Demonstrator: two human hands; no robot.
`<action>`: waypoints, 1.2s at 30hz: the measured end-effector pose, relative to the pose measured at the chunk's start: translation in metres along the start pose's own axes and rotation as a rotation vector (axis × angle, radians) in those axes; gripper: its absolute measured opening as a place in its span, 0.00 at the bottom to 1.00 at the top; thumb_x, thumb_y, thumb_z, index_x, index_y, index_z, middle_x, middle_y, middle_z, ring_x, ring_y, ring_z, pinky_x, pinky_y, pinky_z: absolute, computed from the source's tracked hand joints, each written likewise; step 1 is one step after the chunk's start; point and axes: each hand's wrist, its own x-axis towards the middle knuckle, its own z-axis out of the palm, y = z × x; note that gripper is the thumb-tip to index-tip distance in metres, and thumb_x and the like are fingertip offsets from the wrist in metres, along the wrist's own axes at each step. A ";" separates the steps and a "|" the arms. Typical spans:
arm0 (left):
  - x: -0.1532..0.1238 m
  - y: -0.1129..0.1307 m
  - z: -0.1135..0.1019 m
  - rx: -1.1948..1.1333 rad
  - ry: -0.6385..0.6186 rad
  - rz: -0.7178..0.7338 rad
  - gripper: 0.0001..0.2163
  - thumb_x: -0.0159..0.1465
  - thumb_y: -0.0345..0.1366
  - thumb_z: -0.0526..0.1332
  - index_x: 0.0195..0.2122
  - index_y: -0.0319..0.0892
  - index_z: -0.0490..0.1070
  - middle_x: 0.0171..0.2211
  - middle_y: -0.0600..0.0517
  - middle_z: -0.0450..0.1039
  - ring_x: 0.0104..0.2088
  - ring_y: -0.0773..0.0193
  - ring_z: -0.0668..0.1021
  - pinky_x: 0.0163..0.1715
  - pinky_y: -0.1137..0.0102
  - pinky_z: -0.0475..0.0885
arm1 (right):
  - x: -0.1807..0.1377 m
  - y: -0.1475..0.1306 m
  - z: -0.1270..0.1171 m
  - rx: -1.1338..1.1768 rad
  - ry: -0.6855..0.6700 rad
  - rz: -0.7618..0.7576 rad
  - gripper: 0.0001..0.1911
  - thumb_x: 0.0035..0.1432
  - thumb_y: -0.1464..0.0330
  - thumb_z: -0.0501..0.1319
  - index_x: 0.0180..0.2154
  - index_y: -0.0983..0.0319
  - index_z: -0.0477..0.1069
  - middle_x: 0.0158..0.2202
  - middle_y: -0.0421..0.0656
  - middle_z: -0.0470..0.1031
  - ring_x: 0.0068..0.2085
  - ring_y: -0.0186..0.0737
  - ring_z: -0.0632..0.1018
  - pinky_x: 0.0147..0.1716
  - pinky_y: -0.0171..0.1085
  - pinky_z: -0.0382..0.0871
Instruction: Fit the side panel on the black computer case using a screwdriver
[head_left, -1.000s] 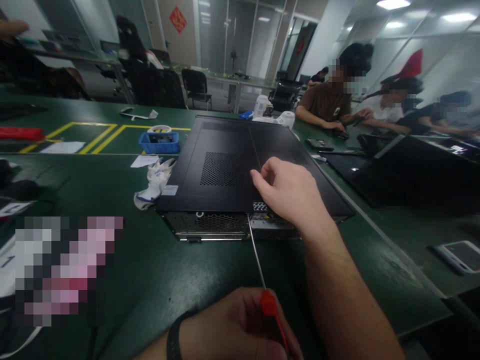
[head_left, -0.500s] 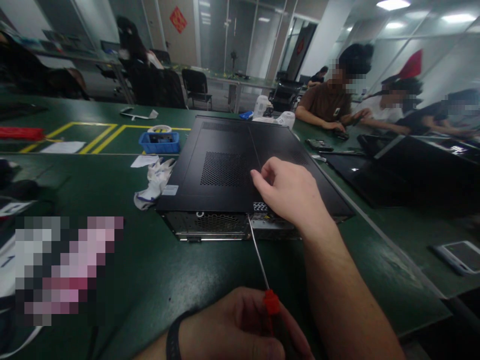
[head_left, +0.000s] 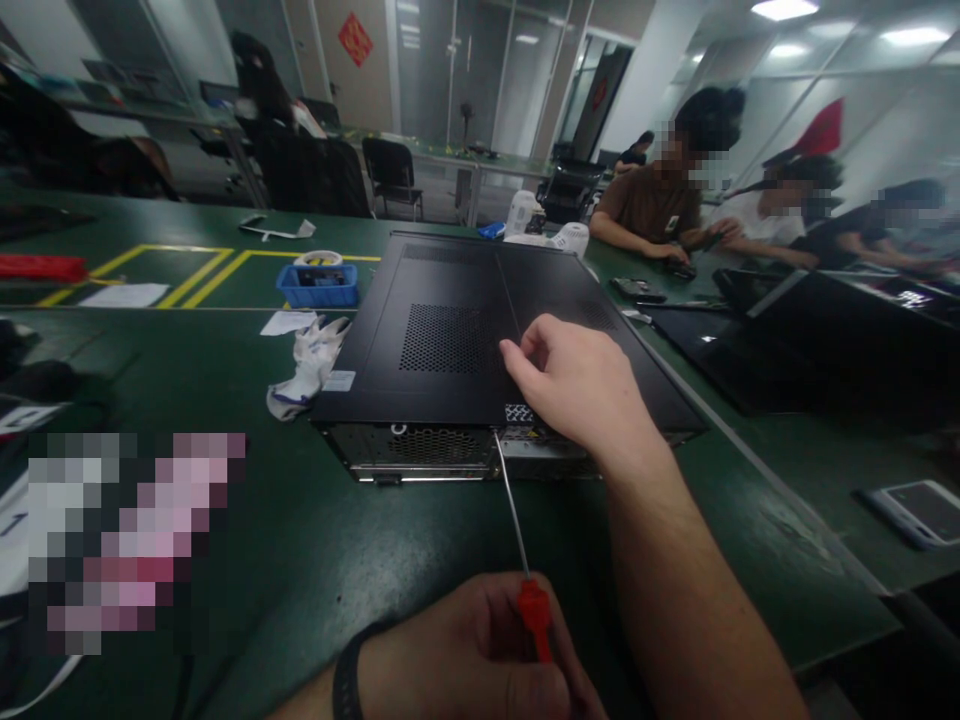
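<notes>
The red-handled screwdriver [head_left: 534, 607] has swung slightly left at its handle end since half a second ago; the right hand [head_left: 581, 385] has stayed put. The left hand [head_left: 465, 650] has its fingers clamped on the handle, and the shaft's tip meets the near face of the black computer case [head_left: 450, 275], lying flat on the green table [head_left: 285, 550]. The right hand rests on its top, thumb apart from curled fingers. White gloves [head_left: 309, 365] lie just left.

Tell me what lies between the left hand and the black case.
In the head view, the screwdriver shaft runs from the left hand to the black case, above the green tabletop.
</notes>
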 end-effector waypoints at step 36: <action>0.003 -0.005 0.000 -0.054 0.029 0.053 0.16 0.50 0.37 0.78 0.33 0.38 0.75 0.32 0.48 0.81 0.30 0.68 0.82 0.30 0.78 0.72 | 0.001 0.000 0.001 0.009 0.012 0.006 0.14 0.65 0.56 0.59 0.31 0.57 0.71 0.29 0.42 0.78 0.29 0.42 0.74 0.28 0.39 0.55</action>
